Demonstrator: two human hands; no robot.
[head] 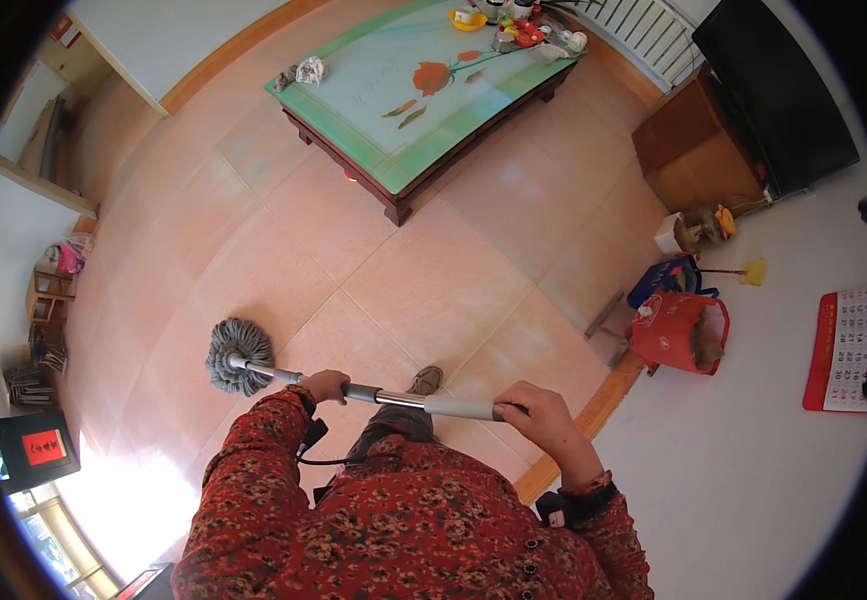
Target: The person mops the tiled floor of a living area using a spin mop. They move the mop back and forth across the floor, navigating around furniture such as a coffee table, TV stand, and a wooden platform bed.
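A mop with a grey string head (239,357) rests on the pinkish floor tiles (306,255) at the left. Its metal and grey handle (401,400) runs across in front of my body. My left hand (327,386) is closed around the handle's lower part, near the mop head. At the other end, my right hand (540,414) grips the light grey end of the handle. One shoe (426,380) of mine shows just beyond the handle, between both hands.
A glass-topped low table (373,97) with items on it stands ahead. At the right are a wooden cabinet (692,142), a red bag (679,332), a blue bag (662,280) and a wall. Stacked stools (28,386) and a small wooden rack (50,296) line the left side.
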